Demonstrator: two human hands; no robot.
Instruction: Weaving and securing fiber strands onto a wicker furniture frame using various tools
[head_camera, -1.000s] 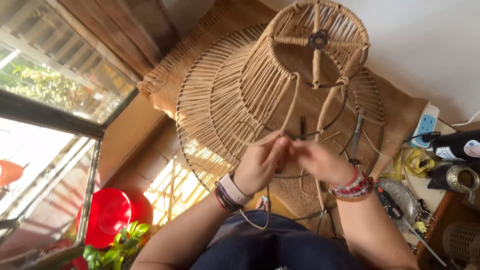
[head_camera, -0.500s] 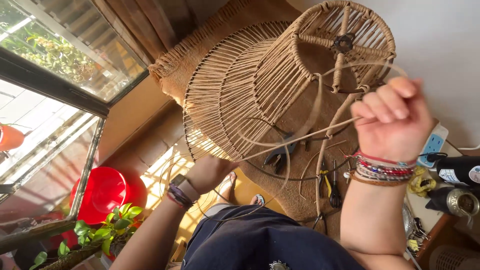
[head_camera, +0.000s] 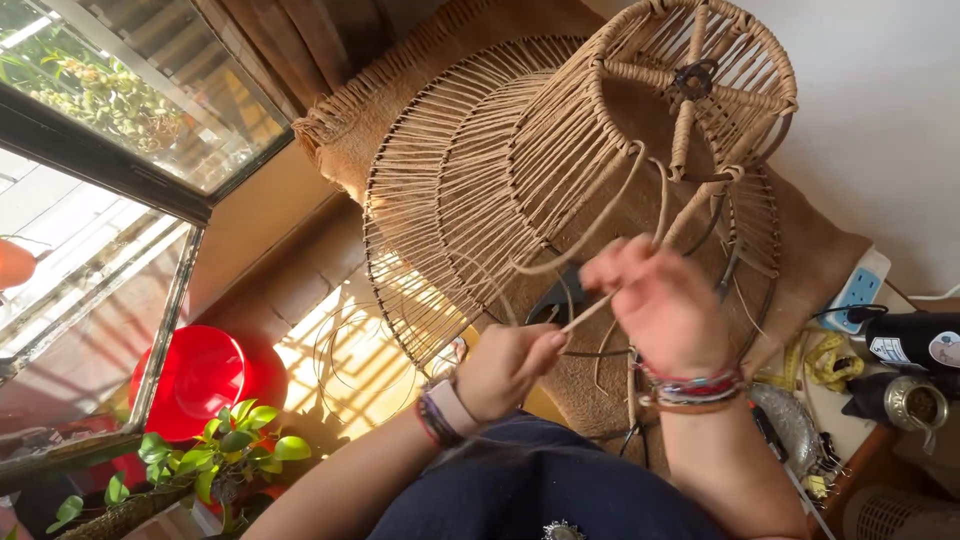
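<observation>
Your right hand has dropped beside left hand; both pinch cord taut against frame.

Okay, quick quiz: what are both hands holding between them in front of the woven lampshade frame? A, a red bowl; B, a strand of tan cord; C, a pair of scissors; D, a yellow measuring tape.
B: the left hand and right hand pinch a tan cord stretched between them, before the cord-wrapped wire frame.
</observation>
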